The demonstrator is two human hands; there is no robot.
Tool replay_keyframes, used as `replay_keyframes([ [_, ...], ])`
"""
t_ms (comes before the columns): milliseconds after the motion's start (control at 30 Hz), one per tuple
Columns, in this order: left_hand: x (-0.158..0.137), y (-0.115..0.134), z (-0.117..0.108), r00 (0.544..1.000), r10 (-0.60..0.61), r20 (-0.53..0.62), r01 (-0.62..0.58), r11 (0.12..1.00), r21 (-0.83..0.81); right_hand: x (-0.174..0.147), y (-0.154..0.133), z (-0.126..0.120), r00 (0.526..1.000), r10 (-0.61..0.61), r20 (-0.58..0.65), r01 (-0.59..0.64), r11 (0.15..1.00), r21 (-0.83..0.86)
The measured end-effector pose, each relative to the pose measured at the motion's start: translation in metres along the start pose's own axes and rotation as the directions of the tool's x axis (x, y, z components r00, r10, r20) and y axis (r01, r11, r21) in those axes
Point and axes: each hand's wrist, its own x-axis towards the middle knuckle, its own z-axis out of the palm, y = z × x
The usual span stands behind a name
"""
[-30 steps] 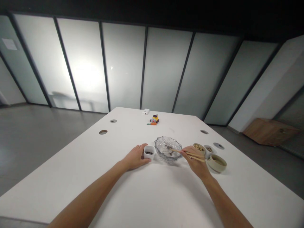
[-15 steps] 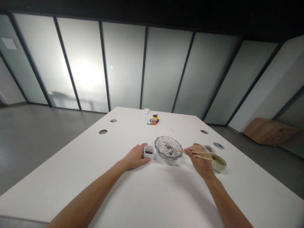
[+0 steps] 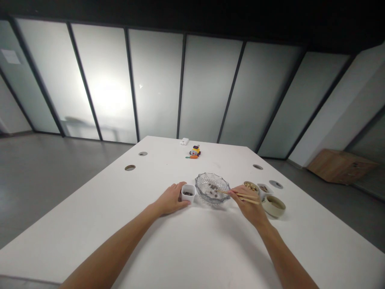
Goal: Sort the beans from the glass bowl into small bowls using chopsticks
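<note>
My left hand (image 3: 173, 199) curves round a small white cup (image 3: 188, 199), thumb at its front and fingers behind. Dark bits lie inside the cup. Just right of it stands a clear cut-glass bowl (image 3: 202, 193) with several small dark pieces (image 3: 213, 188) at its bottom. My right hand (image 3: 249, 204) grips a pair of wooden chopsticks (image 3: 246, 197), whose tips reach over the rim into the glass bowl. Whether the tips pinch a piece is too small to tell.
Beyond my right hand stand a bowl of pale pieces (image 3: 251, 186), a small white dish (image 3: 264, 189) and a beige-green bowl (image 3: 274, 207). Farther back lie a toy vehicle (image 3: 195, 150), an orange toy carrot (image 3: 192, 157) and a white box (image 3: 184, 141). The white table (image 3: 156, 249) has round holes.
My right hand and the chopsticks have shifted left, bringing the tips farther into the glass bowl. More of the bowl of pale pieces shows. My left hand stays on the cup.
</note>
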Motion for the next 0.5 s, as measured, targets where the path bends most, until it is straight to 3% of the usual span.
replay_keyframes([
  [167,0.0,0.002,-0.001,1.0,-0.008,0.003,0.008,1.0,0.0,0.001,0.0,-0.001,0.999,-0.011,-0.039,0.011,1.0,0.015],
  [300,0.0,0.004,-0.002,1.0,-0.019,0.015,0.019,1.0,0.005,0.003,-0.004,-0.002,0.989,-0.018,-0.147,0.016,1.0,-0.012],
  [433,0.0,0.005,-0.001,1.0,-0.027,0.004,0.027,1.0,0.013,0.002,-0.024,0.011,0.963,0.026,-0.268,-0.015,0.999,0.042],
  [500,0.0,0.005,-0.001,1.0,-0.023,-0.002,0.023,1.0,0.013,-0.001,-0.038,0.022,0.974,0.031,-0.226,-0.007,0.994,0.106],
])
